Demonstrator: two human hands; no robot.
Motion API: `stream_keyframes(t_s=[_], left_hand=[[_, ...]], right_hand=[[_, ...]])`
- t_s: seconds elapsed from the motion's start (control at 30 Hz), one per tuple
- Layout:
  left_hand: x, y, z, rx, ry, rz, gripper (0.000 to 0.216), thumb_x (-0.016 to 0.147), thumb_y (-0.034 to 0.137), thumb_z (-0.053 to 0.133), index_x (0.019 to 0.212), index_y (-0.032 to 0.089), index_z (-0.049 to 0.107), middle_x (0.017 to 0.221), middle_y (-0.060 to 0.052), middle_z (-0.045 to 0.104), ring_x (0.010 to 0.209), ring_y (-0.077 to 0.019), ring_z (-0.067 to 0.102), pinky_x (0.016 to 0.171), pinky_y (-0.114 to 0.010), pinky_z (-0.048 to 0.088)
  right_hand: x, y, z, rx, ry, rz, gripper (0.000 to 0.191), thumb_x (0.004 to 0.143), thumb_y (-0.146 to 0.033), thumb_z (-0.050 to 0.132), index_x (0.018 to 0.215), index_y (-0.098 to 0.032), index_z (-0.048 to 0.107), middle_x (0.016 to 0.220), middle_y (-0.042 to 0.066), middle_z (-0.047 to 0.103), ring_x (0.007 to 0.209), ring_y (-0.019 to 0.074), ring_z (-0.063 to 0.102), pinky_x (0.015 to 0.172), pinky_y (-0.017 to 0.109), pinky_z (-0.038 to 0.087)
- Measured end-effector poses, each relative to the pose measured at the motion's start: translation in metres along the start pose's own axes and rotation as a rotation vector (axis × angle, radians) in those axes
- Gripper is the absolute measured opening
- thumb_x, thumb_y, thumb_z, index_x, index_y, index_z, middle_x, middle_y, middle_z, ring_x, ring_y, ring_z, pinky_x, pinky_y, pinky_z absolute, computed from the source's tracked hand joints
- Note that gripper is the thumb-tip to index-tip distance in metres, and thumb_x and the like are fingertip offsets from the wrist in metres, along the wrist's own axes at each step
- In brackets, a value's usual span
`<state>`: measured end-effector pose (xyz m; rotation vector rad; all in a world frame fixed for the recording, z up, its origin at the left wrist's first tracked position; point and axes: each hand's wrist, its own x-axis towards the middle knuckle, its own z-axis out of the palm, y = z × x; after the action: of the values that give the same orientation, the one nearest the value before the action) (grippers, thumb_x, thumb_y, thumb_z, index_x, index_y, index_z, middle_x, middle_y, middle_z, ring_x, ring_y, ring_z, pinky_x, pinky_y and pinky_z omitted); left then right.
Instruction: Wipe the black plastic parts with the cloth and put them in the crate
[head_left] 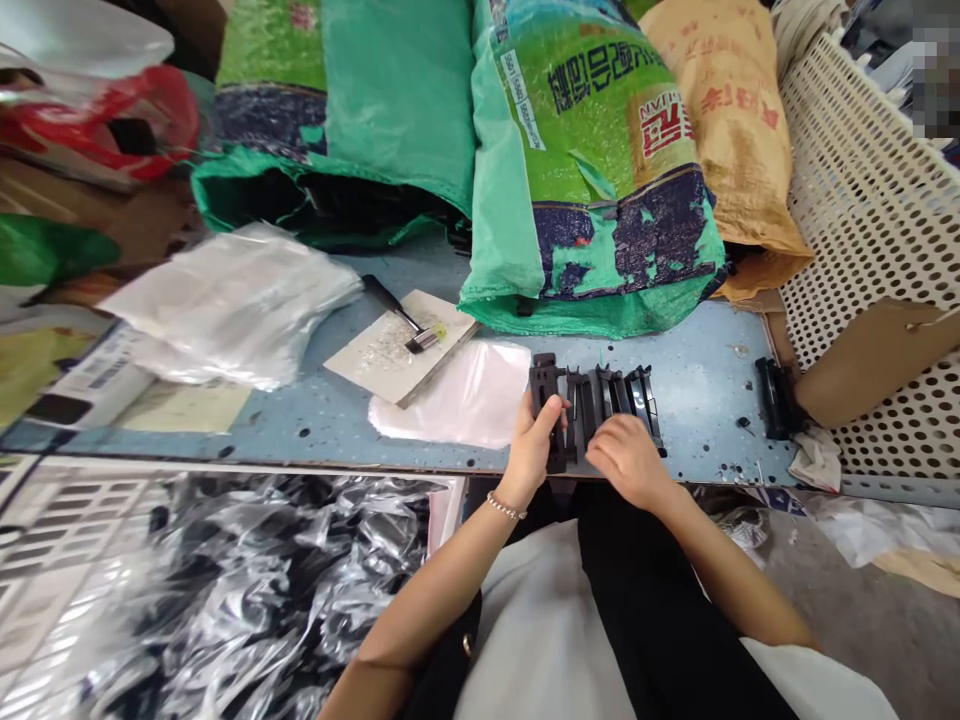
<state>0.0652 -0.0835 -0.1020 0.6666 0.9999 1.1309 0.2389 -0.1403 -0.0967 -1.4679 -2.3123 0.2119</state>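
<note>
Pinching the leftmost black plastic clip (541,380) in the left hand (534,445), resting the right hand (630,460) on the clip row (622,395) at 3 o'clock, grasp there unclear tbh.

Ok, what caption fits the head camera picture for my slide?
Left hand grips, right hand rests on, a row of black plastic parts on the blue table.

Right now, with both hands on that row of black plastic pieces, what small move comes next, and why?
Probably slide the leftmost piece away from the row of black pieces. The left hand has its grip closed round that piece, the right hand rests on the others' near ends, and a clear bag lies just left.
</note>
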Motion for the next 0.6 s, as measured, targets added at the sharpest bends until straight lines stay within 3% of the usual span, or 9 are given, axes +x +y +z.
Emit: stream_keyframes(t_s=[0.07,0.13,0.23,0.37,0.47,0.6], left_hand=[[0.01,-0.01,-0.006,0.05,0.029,-0.057,0.052,0.076,0.065,0.076,0.096,0.018,0.063,0.071,0.002,0.061,0.058,-0.0092,0.053,0.05,-0.019,0.042],[0.019,-0.021,-0.007,0.063,0.028,-0.186,0.058,0.075,0.07,0.074,0.095,0.017,0.063,0.065,0.001,0.061,0.054,-0.0108,0.054,0.05,-0.022,0.044],[0.026,-0.035,-0.003,0.042,-0.001,-0.268,0.062,0.074,0.072,0.072,0.096,0.016,0.062,0.066,-0.001,0.065,0.056,-0.0137,0.06,0.056,-0.026,0.05],[0.03,-0.046,0.001,0.064,-0.055,-0.162,0.057,0.082,0.063,0.07,0.116,0.018,0.057,0.091,-0.005,0.072,0.08,-0.0213,0.071,0.079,-0.036,0.058],[0.034,-0.052,-0.004,0.315,-0.021,0.023,0.05,0.094,0.055,0.058,0.128,0.018,0.056,0.12,-0.012,0.07,0.115,-0.0275,0.066,0.105,-0.043,0.05],[0.037,-0.065,-0.007,0.6,-0.01,0.236,0.055,0.099,0.044,0.049,0.146,0.016,0.046,0.147,-0.018,0.054,0.142,-0.0297,0.047,0.123,-0.048,0.032]], right_hand=[[-0.008,0.023,0.003,-0.061,0.043,0.198,0.027,0.103,-0.037,0.049,0.114,-0.021,0.068,0.122,0.014,0.064,0.12,0.0321,0.054,0.103,0.052,0.045],[-0.017,0.046,0.008,-0.114,0.059,0.351,0.039,0.1,-0.037,0.051,0.134,-0.019,0.06,0.139,0.02,0.054,0.133,0.0384,0.047,0.107,0.059,0.044],[-0.032,0.072,0.012,-0.12,0.045,0.44,0.046,0.097,-0.029,0.048,0.14,-0.017,0.056,0.144,0.021,0.048,0.136,0.0389,0.045,0.111,0.059,0.045],[-0.036,0.089,-0.002,-0.09,0.014,0.445,0.044,0.098,-0.036,0.05,0.137,-0.018,0.06,0.145,0.02,0.049,0.138,0.0385,0.045,0.115,0.059,0.043],[-0.005,0.099,-0.012,-0.048,0.064,0.385,0.043,0.101,-0.04,0.047,0.138,-0.021,0.059,0.147,0.017,0.05,0.139,0.0352,0.046,0.116,0.057,0.042],[0.092,0.126,-0.004,-0.056,0.063,0.371,0.046,0.099,-0.027,0.044,0.143,-0.015,0.054,0.149,0.02,0.049,0.141,0.0351,0.046,0.117,0.056,0.039]])
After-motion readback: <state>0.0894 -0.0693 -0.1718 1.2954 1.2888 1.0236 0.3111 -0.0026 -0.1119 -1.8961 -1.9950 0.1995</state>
